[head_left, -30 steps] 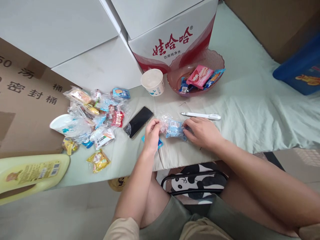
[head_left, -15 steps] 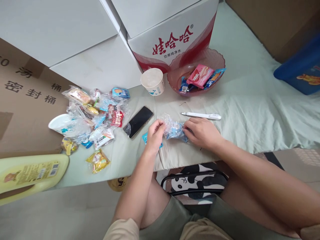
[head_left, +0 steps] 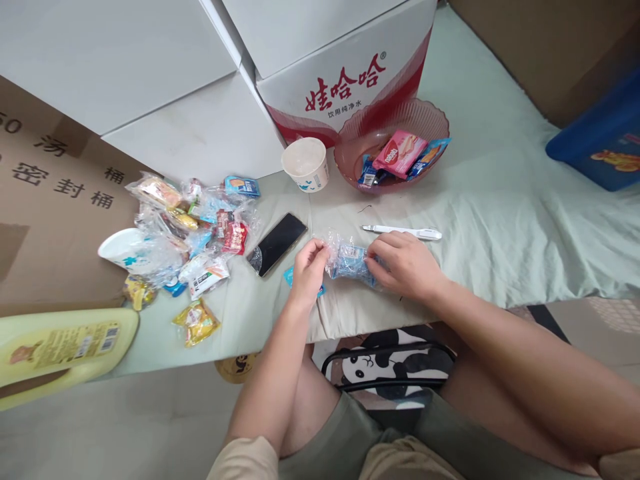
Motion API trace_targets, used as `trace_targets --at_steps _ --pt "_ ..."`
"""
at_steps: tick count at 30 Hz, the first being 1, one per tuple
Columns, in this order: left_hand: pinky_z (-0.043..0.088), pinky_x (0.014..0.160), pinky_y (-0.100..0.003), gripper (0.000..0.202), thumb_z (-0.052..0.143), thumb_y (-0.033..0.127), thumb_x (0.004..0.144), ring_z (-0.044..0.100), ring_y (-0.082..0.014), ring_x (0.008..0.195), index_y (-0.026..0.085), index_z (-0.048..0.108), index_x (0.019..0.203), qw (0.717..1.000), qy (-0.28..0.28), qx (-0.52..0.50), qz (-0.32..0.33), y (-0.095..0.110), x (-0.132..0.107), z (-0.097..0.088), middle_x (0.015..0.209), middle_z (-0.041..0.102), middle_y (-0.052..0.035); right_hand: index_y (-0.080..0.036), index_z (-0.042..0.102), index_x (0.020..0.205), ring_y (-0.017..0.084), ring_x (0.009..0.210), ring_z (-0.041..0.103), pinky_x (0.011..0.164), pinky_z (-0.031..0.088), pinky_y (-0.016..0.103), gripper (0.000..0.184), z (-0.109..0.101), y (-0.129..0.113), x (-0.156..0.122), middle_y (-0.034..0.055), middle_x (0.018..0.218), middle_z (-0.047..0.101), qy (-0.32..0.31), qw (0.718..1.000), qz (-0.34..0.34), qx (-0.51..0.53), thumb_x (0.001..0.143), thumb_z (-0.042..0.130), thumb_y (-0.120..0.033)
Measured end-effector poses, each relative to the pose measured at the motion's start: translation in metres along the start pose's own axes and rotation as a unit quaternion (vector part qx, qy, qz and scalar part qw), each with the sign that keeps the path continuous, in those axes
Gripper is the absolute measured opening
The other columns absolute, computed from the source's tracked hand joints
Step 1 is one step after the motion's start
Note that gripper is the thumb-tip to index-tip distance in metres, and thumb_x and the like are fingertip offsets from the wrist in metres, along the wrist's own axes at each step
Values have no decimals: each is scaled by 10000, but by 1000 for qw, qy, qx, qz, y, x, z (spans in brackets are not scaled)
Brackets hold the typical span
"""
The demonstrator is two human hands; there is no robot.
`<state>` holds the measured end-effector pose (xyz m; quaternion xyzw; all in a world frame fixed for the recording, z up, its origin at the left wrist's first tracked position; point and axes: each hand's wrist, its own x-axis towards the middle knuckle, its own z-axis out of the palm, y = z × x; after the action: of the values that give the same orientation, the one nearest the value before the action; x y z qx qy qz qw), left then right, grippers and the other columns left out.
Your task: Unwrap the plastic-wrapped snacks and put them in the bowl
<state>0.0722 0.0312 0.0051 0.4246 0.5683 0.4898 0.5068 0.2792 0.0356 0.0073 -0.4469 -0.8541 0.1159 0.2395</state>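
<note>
A blue snack packet in clear plastic wrap point(head_left: 349, 261) lies on the pale green cloth between my hands. My left hand point(head_left: 311, 265) pinches the loose clear plastic at its left end. Fingers of my right hand point(head_left: 403, 263) are curled over the packet's right end, and their tips are partly hidden. Beneath my left hand, a flat light-blue packet point(head_left: 289, 275) shows in part. A white pen-shaped cutter point(head_left: 403, 232) rests just beyond my right hand. Left of my left hand lies a black phone point(head_left: 278, 244).
Beyond my hands stand a paper cup point(head_left: 306, 175) and a pink bowl point(head_left: 345, 143) holding several snack packets. A pile of wrapped snacks point(head_left: 200, 220) and a single yellow packet point(head_left: 197, 322) lie at left. White boxes point(head_left: 200, 127) line the back; a yellow jug point(head_left: 65, 347) sits front left.
Both hands stay at the same packet in nearly the same place. The packet's printed face shows slightly more between them. Other things have not visibly moved.
</note>
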Motion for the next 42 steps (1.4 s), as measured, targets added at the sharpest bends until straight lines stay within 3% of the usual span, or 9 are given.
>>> trace_targets --at_steps 20,23,26,28,31,33,35,37,42 --pt "360 561 -236 187 687 327 753 431 -102 562 200 557 709 1000 7 7 0 0 0 0 632 477 41 -212 665 917 242 868 584 779 385 363 247 3 0 0 81 888 697 -2 1000 1 23 996 447 -295" --pt "380 585 -238 178 671 329 776 455 -107 586 205 555 722 1000 26 -3 18 -3 1 -3 654 492 36 -192 668 1017 282 982 593 848 416 397 248 0 -1 0 126 1060 702 35 998 42 34 975 474 -341" --pt "412 613 -242 151 640 341 791 508 -120 636 212 567 763 997 59 -28 31 -2 3 -5 705 543 19 -163 649 1150 308 1041 603 889 428 431 367 -2 0 -2 155 1189 684 40 994 93 48 1008 388 -378" --pt "435 618 -246 153 624 355 790 539 -130 661 217 559 789 996 73 -51 22 1 4 -6 737 573 7 -159 621 1236 315 1037 621 872 431 443 414 -1 1 -2 146 1186 699 16 991 120 50 1024 333 -367" --pt "456 614 -249 167 605 369 791 563 -135 668 226 522 814 994 83 -77 9 5 4 -4 745 571 9 -145 590 1308 336 1001 630 830 427 444 433 2 3 -2 137 1102 736 -16 989 147 12 970 468 -386" --pt "472 634 -252 171 590 374 802 591 -138 695 231 504 836 993 83 -84 7 7 4 -4 766 571 12 -153 646 1233 329 969 629 812 418 424 388 4 5 -1 126 1022 749 -38 990 137 -8 921 560 -366" --pt "487 665 -255 183 582 390 812 628 -145 747 235 496 854 992 79 -94 4 8 4 -5 801 584 9 -185 719 1065 300 940 625 782 399 394 252 5 5 -1 111 994 744 -44 992 113 -17 927 562 -325" --pt "501 708 -263 210 584 423 812 657 -158 812 237 506 874 993 67 -101 -1 8 4 -6 840 606 -1 -209 749 935 270 909 619 747 372 374 238 5 5 -1 99 1015 736 -21 995 96 -22 957 533 -304" --pt "509 876 -308 287 671 401 771 650 -194 1011 245 576 991 999 26 -38 10 2 4 -7 1048 664 -53 -239 764 1025 226 868 619 732 358 362 297 4 3 -1 76 1045 744 29 998 57 0 1008 470 -274"
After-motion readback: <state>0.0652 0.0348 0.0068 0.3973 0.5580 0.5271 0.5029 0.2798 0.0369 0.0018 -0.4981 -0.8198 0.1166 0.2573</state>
